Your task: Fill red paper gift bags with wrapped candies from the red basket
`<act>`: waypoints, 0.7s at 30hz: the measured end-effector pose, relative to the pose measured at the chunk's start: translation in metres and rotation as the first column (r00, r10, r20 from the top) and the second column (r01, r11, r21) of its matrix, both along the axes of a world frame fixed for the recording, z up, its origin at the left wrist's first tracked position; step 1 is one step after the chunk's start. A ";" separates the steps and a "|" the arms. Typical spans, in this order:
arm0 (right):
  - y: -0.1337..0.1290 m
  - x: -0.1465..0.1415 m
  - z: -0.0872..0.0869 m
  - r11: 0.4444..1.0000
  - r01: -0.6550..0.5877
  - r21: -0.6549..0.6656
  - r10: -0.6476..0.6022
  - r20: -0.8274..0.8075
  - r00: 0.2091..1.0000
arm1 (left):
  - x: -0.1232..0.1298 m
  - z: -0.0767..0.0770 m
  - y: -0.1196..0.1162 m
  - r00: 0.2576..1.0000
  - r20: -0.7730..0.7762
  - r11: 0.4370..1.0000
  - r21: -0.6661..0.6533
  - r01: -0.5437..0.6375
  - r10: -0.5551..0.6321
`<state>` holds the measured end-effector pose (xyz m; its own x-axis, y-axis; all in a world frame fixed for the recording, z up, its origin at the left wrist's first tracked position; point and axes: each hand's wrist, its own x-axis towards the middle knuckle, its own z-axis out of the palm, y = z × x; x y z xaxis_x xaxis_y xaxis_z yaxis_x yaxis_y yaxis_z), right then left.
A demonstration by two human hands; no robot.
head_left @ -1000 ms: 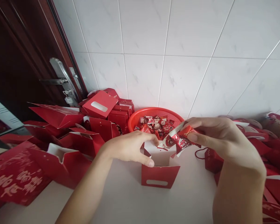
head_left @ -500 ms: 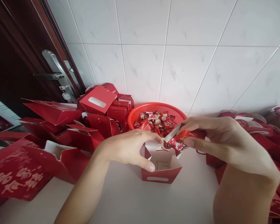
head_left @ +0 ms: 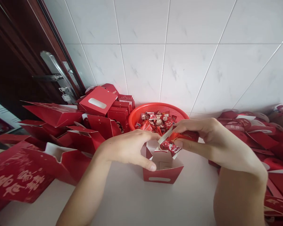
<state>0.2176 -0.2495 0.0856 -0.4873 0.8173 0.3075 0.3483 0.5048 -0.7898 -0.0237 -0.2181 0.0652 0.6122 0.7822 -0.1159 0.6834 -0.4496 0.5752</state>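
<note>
An open red box (head_left: 163, 175) with a white inside and a slot in its front stands on the white table. My left hand (head_left: 129, 149) is at the box's left side, its thumb over the front edge and its fingers behind, holding the box. My right hand (head_left: 202, 138) pinches several wrapped candies (head_left: 171, 146) in red and clear wrappers above the box's back right part. Behind the box is a red mesh basket (head_left: 134, 116) holding several wrapped candies (head_left: 159, 121). My hands hide its front rim.
Several open red boxes (head_left: 68, 163) crowd the left side, with more stacked behind (head_left: 99, 100). At the right lie many red boxes (head_left: 280, 185). A white tiled wall (head_left: 141, 69) rises behind, and a dark door (head_left: 16, 53) with a metal handle is at the upper left.
My right hand has moved left with the candies, further over the box. My left hand and the box have stayed almost where they were.
</note>
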 end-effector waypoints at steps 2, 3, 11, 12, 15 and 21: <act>-0.001 -0.002 0.001 1.000 0.000 0.001 0.000 0.007 1.000 | 0.000 0.000 0.000 1.000 0.001 1.000 0.004 -0.003 0.003; -0.001 -0.003 0.001 1.000 0.001 0.001 -0.001 0.009 1.000 | 0.000 0.000 0.000 1.000 0.001 1.000 0.008 -0.008 0.008; -0.001 -0.007 -0.002 1.000 0.010 -0.012 -0.010 0.024 1.000 | -0.001 -0.002 0.002 0.998 -0.049 0.999 -0.017 -0.033 0.032; -0.001 -0.007 -0.003 1.000 0.009 -0.013 -0.009 0.026 1.000 | 0.000 -0.001 0.002 0.999 -0.042 0.999 -0.024 -0.026 0.025; 0.000 -0.009 -0.004 1.000 0.006 -0.013 -0.005 0.024 1.000 | 0.000 -0.001 0.004 1.000 -0.025 0.999 -0.042 -0.002 0.001; 0.003 -0.012 -0.005 0.999 -0.001 -0.032 0.003 0.062 0.998 | -0.003 -0.006 0.010 0.997 0.061 0.998 -0.023 0.053 -0.051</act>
